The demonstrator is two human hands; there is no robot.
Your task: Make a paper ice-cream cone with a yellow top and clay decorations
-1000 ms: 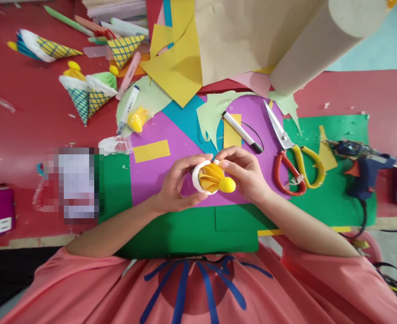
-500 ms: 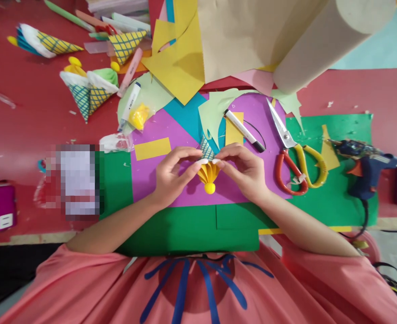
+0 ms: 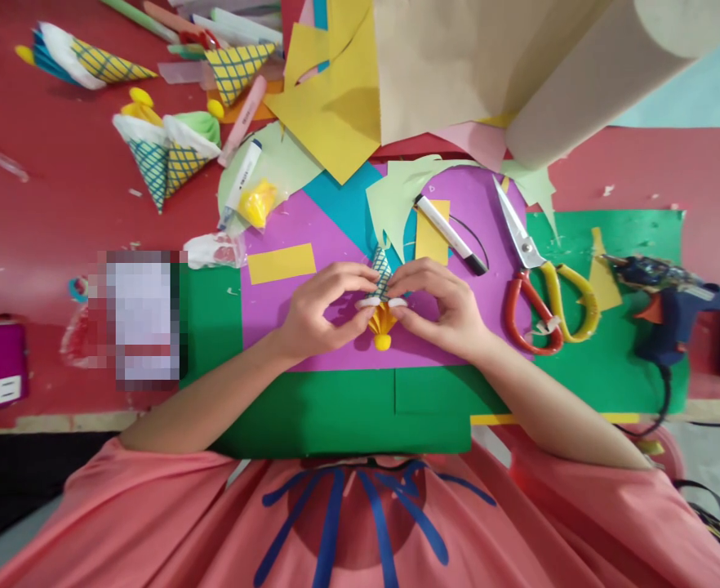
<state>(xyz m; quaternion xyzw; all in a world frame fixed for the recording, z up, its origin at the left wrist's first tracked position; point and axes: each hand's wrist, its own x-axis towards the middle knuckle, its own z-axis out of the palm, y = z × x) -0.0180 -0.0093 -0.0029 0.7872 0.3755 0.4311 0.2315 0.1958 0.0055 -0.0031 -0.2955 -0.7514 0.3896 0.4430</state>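
Note:
Between my hands is a small paper ice cream cone [image 3: 381, 273], blue-green with a dark lattice, its point facing away from me. A pleated yellow-orange paper top with a yellow ball [image 3: 383, 341] sticks out toward me. White soft trim [image 3: 369, 302] runs along the cone's rim. My left hand [image 3: 326, 306] pinches the left side of the cone and trim between thumb and fingers. My right hand [image 3: 442, 306] grips the right side in the same way, its thumb beside the white trim. The cone's middle shows between the fingertips.
Scissors [image 3: 535, 278] lie right of my hands, with a glue gun [image 3: 663, 306] farther right. A marker [image 3: 450, 234] rests just beyond. Several decorated paper cones [image 3: 148, 159] lie at the far left. A cardboard tube [image 3: 593, 90] stands at the back right.
My fingers have shifted their hold on the cone's rim, and the pleated top looks narrower. The whole view has moved slightly.

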